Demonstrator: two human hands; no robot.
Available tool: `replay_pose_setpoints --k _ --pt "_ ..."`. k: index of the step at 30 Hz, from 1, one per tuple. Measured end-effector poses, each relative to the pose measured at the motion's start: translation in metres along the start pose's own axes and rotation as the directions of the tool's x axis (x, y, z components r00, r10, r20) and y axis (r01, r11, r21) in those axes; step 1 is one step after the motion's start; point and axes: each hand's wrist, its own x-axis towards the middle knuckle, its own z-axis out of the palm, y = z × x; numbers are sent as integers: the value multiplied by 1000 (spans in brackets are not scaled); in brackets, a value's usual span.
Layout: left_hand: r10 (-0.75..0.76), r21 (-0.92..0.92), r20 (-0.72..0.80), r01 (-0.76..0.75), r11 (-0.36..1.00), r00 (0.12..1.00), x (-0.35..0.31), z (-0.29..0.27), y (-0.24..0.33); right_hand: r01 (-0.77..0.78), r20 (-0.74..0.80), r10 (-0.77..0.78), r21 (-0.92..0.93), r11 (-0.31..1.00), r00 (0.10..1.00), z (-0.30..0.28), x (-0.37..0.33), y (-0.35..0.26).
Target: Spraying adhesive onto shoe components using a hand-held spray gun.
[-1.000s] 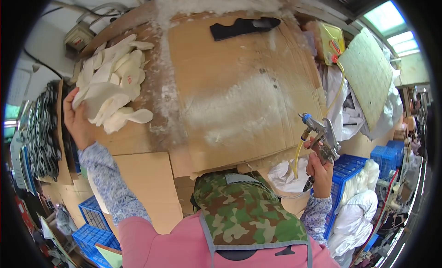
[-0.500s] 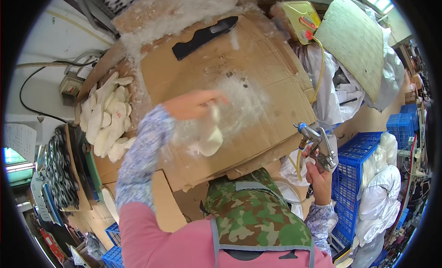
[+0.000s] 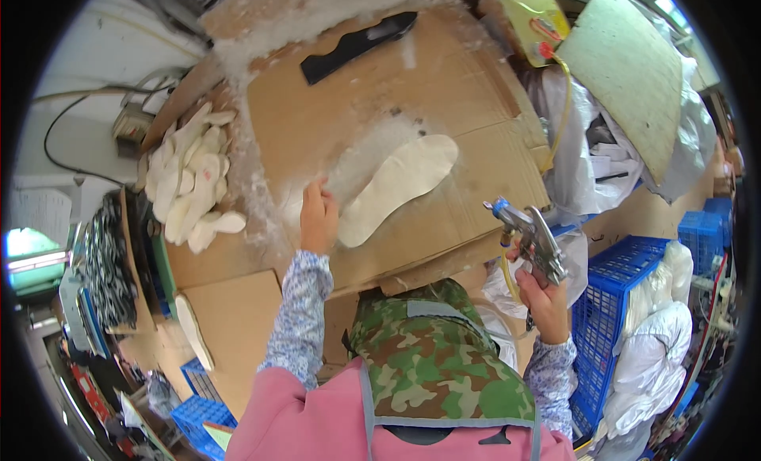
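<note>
A cream shoe insole (image 3: pixel 400 187) lies flat and slantwise on the cardboard sheet (image 3: pixel 483 172), over a whitish dusted patch. Beside its near left end is my left hand (image 3: pixel 319 219), fingers loosely bent with a gap between them and nothing held. My right hand (image 3: pixel 545 298) is wrapped round a metal spray gun (image 3: pixel 535 237) with a blue nozzle end, off the near right edge of the cardboard. A yellow hose hangs below the gun. At the left, several more cream insoles (image 3: pixel 186 179) are heaped in a pile.
A black shaped piece (image 3: pixel 357 47) rests at the far side of the cardboard. A yellow can (image 3: pixel 527 25) with a hose stands far right, beside a pale board (image 3: pixel 630 76). Blue crates (image 3: pixel 610 302) stand right. Another insole (image 3: pixel 193 330) is on a brown board (image 3: pixel 234 318) near left.
The insole, blurred under my left hand before, now lies flat and still. My left hand has drawn back toward me and down to its near end. The right hand keeps the spray gun.
</note>
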Motion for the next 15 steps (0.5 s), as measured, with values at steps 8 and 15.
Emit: replay_pose_setpoints --k 8,15 --pt "186 47 -177 -180 983 967 -62 9 -4 55 161 12 -409 911 987 49 46 -4" --pt "466 38 1 -465 884 885 -45 38 40 43 41 -32 -293 955 999 48 41 -3"
